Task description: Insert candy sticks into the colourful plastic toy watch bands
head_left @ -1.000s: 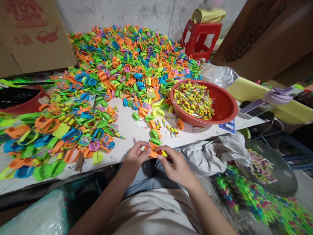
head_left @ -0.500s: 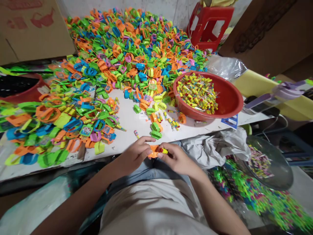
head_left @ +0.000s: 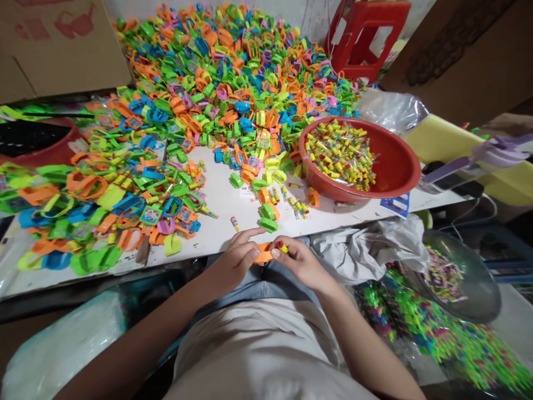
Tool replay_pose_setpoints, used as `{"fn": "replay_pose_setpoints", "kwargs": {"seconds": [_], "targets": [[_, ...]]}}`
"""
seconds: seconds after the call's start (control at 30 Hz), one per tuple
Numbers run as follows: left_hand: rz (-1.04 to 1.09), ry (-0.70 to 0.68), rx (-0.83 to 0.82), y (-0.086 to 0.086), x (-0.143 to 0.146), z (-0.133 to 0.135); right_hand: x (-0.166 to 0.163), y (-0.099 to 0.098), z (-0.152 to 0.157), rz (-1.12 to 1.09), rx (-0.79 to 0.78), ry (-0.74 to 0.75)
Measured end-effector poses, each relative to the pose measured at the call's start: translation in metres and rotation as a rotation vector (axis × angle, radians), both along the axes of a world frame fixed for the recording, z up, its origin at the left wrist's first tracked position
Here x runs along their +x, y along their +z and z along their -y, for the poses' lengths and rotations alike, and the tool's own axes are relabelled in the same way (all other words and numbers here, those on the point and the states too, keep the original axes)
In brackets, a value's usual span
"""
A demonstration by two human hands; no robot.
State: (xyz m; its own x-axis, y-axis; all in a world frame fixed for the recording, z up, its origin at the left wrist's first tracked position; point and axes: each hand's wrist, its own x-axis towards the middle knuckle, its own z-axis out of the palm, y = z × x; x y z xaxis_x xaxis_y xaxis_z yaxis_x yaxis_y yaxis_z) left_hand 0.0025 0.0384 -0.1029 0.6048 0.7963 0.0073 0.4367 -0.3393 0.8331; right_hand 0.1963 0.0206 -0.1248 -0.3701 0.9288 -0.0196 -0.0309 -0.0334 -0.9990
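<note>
An orange toy watch point(head_left: 263, 253) is held between both hands at the table's front edge, above my lap. My left hand point(head_left: 238, 256) pinches its left end with thumb and fingers. At its right end, my right hand point(head_left: 297, 260) grips the watch and also keeps a small yellow and red candy roll point(head_left: 282, 247) between its fingers. Just beyond the hands lie green toy watches point(head_left: 267, 218) and several loose candy rolls point(head_left: 297, 206). One more roll point(head_left: 235, 223) rests alone near the left fingertips.
A large heap of coloured toy watches point(head_left: 233, 83) covers the table's back, with a second pile point(head_left: 137, 205) at left. A red basin point(head_left: 395, 172) of candy rolls stands at right. Below it are crumpled paper point(head_left: 362, 250) and a dark bowl point(head_left: 478, 289). A red stool point(head_left: 368, 39) stands behind.
The view has shifted slightly. Both hands stay on the orange watch, which now looks turned a little, and the candy roll in the right hand has tilted more upright.
</note>
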Motion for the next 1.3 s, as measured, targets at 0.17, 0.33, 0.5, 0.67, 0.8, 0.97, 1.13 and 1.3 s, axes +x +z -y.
{"fn": "replay_pose_setpoints", "kwargs": {"seconds": [0.17,0.33,0.5,0.67,0.8,0.97,1.13,1.3], "targets": [[0.056,0.014,-0.096,0.001,-0.003,0.002,-0.005,-0.002,0.001,0.022,0.023,-0.027],[0.169,0.008,-0.246,0.008,-0.005,0.001,-0.005,0.005,0.004,0.112,0.089,-0.034],[0.188,-0.023,-0.167,0.007,-0.006,0.000,-0.001,0.020,0.009,0.269,0.150,-0.017],[0.289,-0.025,-0.168,0.007,-0.004,0.004,0.004,0.034,0.013,0.292,0.122,0.072],[0.420,0.020,-0.247,0.009,-0.002,0.011,0.003,0.028,0.012,0.164,0.074,0.099],[0.477,0.031,-0.278,0.008,-0.003,0.016,-0.003,0.016,0.011,0.010,0.025,0.129],[0.335,-0.014,-0.153,0.011,-0.007,0.012,-0.004,0.025,0.017,0.122,0.077,0.006],[0.292,-0.036,-0.201,0.012,-0.008,0.009,-0.006,0.029,0.027,0.262,0.179,-0.046]]}}
